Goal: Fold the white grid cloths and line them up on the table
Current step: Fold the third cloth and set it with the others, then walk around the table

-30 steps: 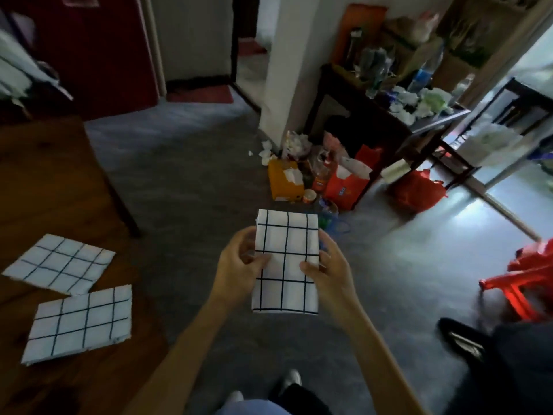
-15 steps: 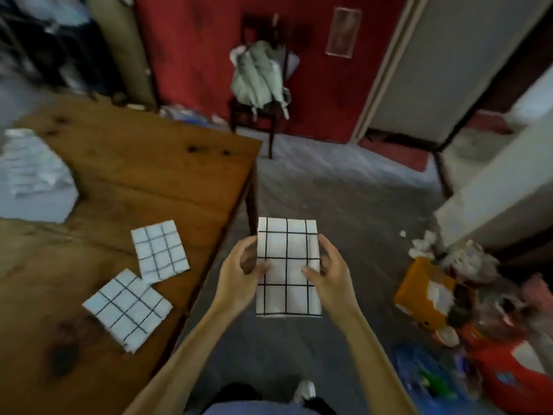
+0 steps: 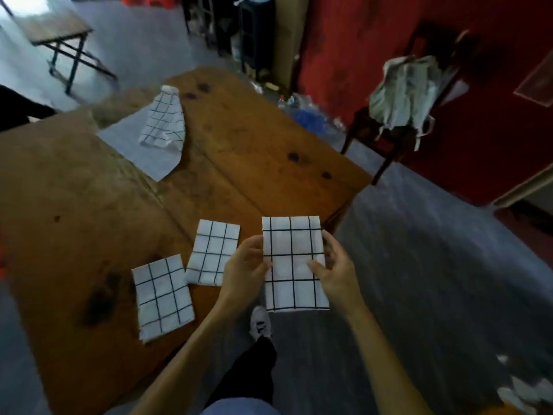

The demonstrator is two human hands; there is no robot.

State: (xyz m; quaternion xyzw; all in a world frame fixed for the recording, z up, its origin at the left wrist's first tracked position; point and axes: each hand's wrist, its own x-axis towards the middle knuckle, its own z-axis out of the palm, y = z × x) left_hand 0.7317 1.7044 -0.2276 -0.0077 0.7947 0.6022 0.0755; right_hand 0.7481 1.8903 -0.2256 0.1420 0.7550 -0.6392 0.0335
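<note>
Both hands, left (image 3: 246,265) and right (image 3: 335,272), pinch a folded cloth (image 3: 293,263) in the air, just off the bench (image 3: 254,163) edge. Two folded ones (image 3: 213,255) (image 3: 163,298) lie left of them. Beyond, a crumpled cloth (image 3: 164,119) awaits folding (probably the last).

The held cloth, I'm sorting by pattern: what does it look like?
White with a black grid, clearest in the head view: held cloth.
</note>
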